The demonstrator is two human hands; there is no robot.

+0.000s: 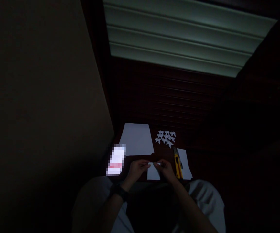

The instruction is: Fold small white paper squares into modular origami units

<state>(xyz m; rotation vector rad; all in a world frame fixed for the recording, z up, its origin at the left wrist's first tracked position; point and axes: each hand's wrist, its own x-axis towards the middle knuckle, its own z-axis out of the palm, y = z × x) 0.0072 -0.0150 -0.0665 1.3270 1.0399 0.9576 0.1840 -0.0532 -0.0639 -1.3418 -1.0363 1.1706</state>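
Dark tabletop [164,154], large white paper [137,139], clustered paper shapes [165,138], yellow cutter [178,166] along white strip [185,164], bright pixelated screen [116,160]

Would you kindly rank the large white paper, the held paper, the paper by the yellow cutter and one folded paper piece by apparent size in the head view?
1. Large white paper
2. Paper by the yellow cutter and held paper: similar, both partly covered, so unranked
3. One folded paper piece
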